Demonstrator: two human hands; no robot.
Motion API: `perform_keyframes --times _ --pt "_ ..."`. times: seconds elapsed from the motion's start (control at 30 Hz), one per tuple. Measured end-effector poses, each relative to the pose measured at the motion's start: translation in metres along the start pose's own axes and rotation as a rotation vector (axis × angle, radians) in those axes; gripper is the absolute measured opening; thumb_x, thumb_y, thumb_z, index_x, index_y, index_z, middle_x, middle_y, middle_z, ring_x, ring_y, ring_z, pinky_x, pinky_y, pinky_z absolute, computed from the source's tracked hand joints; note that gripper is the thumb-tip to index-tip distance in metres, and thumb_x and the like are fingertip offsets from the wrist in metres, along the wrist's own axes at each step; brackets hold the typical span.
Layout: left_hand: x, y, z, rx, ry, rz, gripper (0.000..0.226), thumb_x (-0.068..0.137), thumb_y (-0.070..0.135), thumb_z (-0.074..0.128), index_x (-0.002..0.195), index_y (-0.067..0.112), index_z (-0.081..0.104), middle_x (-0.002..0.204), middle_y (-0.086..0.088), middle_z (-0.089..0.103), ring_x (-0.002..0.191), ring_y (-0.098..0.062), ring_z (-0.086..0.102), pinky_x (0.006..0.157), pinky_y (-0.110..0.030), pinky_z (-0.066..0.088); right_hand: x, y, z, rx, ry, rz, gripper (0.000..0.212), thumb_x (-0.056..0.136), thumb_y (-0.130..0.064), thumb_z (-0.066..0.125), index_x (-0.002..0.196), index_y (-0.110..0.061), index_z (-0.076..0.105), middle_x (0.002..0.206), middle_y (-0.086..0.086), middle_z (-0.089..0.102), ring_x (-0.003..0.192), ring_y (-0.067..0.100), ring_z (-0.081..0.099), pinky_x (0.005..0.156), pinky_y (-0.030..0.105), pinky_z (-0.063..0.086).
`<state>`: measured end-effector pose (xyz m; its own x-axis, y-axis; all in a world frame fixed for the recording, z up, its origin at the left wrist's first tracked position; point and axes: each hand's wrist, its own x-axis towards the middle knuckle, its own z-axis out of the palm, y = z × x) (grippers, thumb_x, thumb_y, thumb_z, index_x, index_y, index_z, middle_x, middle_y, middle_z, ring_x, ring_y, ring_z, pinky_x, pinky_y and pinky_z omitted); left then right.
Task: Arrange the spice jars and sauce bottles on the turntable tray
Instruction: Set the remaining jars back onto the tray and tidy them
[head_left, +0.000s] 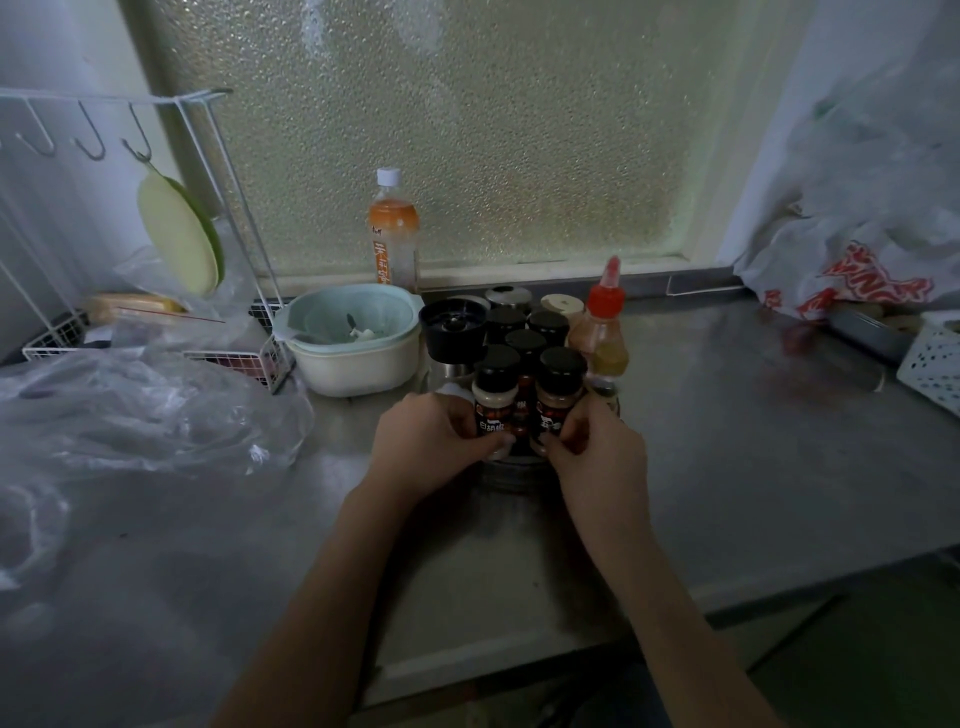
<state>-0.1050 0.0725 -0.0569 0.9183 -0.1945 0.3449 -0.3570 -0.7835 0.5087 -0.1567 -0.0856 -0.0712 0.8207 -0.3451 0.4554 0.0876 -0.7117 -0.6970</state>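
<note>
A round turntable tray (506, 475) sits on the steel counter, mostly hidden by my hands. Several black-capped spice jars crowd it. My left hand (434, 441) grips the front left jar (496, 397), which holds pale powder. My right hand (597, 449) grips the front right jar (558, 395), which holds brownish powder. Both jars stand upright, side by side, at the tray's near edge. Behind them are more black-capped jars (525, 340), a black grinder (453, 327), and a red-capped sauce bottle (601, 327) at the right.
A pale bowl (353, 338) stands left of the tray, with a tall orange drink bottle (393, 228) behind it. A white wire rack (130, 218) and crumpled clear plastic (135, 410) fill the left. Plastic bags (852, 234) and a white basket (935, 358) lie at the right.
</note>
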Motion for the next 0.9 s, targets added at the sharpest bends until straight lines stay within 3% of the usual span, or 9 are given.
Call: perform_keyframes --times 0.2,0.3,0.37,0.43,0.53,0.63,0.73,0.83,0.9 --pt "-0.001 0.004 0.002 0.026 0.017 0.052 0.041 0.07 0.054 0.07 0.061 0.015 0.061 0.053 0.016 0.038 0.064 -0.012 0.047 0.059 -0.024 0.03 -0.005 0.0 0.001 0.024 0.033 0.005 0.02 0.078 -0.009 0.068 0.074 -0.012 0.049 0.068 0.005 0.058 0.065 0.022 0.057 0.06 0.043 0.051" --pt "-0.001 0.003 0.004 0.022 0.024 0.059 0.043 0.069 0.056 0.069 0.06 0.014 0.062 0.052 0.015 0.039 0.062 -0.012 0.048 0.052 -0.024 0.029 -0.002 0.001 0.002 -0.009 0.014 0.033 0.019 0.079 -0.013 0.068 0.077 -0.016 0.05 0.072 0.003 0.06 0.068 0.021 0.059 0.063 0.043 0.052" --pt "0.0 0.003 0.005 0.016 0.019 0.051 0.041 0.07 0.055 0.069 0.056 0.017 0.058 0.052 0.014 0.039 0.062 -0.012 0.048 0.054 -0.024 0.029 -0.004 0.002 0.0 0.047 0.036 0.008 0.018 0.08 -0.011 0.066 0.078 -0.016 0.05 0.073 0.002 0.06 0.069 0.019 0.059 0.061 0.039 0.051" --pt "0.0 0.003 0.005 0.012 0.023 0.042 0.04 0.07 0.054 0.07 0.054 0.02 0.056 0.052 0.015 0.04 0.062 -0.012 0.049 0.058 -0.023 0.032 -0.005 0.002 -0.004 0.099 0.143 -0.046 0.021 0.081 -0.009 0.066 0.079 -0.016 0.046 0.075 0.001 0.056 0.069 0.017 0.055 0.06 0.025 0.043" --pt "-0.001 0.004 0.006 0.019 0.046 0.03 0.041 0.069 0.054 0.07 0.053 0.019 0.055 0.05 0.015 0.039 0.06 -0.011 0.049 0.058 -0.023 0.032 0.003 0.004 -0.01 0.121 0.294 -0.034 0.022 0.082 -0.01 0.065 0.097 -0.012 0.049 0.094 0.0 0.048 0.087 0.016 0.049 0.07 0.018 0.036" --pt "-0.003 0.004 0.005 0.054 0.07 0.04 0.046 0.07 0.053 0.069 0.046 0.021 0.046 0.047 0.014 0.037 0.058 -0.011 0.045 0.053 -0.023 0.027 0.017 0.016 -0.008 0.137 0.187 0.038 0.037 0.083 -0.011 0.064 0.116 -0.007 0.047 0.109 0.005 0.052 0.1 0.016 0.049 0.081 0.022 0.038" --pt "-0.003 0.004 0.005 0.055 0.082 0.061 0.053 0.071 0.053 0.068 0.04 0.024 0.036 0.044 0.012 0.035 0.054 -0.012 0.043 0.047 -0.02 0.022 0.022 0.023 -0.005 0.155 0.1 0.055 0.026 0.085 -0.015 0.063 0.109 -0.011 0.052 0.103 0.006 0.062 0.096 0.022 0.059 0.077 0.024 0.042" --pt "-0.004 0.003 0.006 0.044 0.089 0.071 0.055 0.071 0.053 0.069 0.039 0.025 0.034 0.044 0.012 0.035 0.053 -0.012 0.042 0.046 -0.016 0.021 0.013 0.014 -0.014 0.246 0.301 0.016 0.021 0.085 -0.017 0.065 0.103 -0.018 0.055 0.095 -0.004 0.061 0.091 0.016 0.06 0.075 0.013 0.042" --pt "-0.003 0.002 0.006 0.039 0.094 0.076 0.054 0.071 0.053 0.069 0.039 0.024 0.035 0.044 0.012 0.035 0.052 -0.012 0.043 0.046 -0.017 0.023 0.001 0.005 -0.022 0.335 0.392 -0.038 0.023 0.084 -0.019 0.065 0.105 -0.016 0.057 0.095 -0.007 0.061 0.088 0.012 0.061 0.079 0.014 0.046"
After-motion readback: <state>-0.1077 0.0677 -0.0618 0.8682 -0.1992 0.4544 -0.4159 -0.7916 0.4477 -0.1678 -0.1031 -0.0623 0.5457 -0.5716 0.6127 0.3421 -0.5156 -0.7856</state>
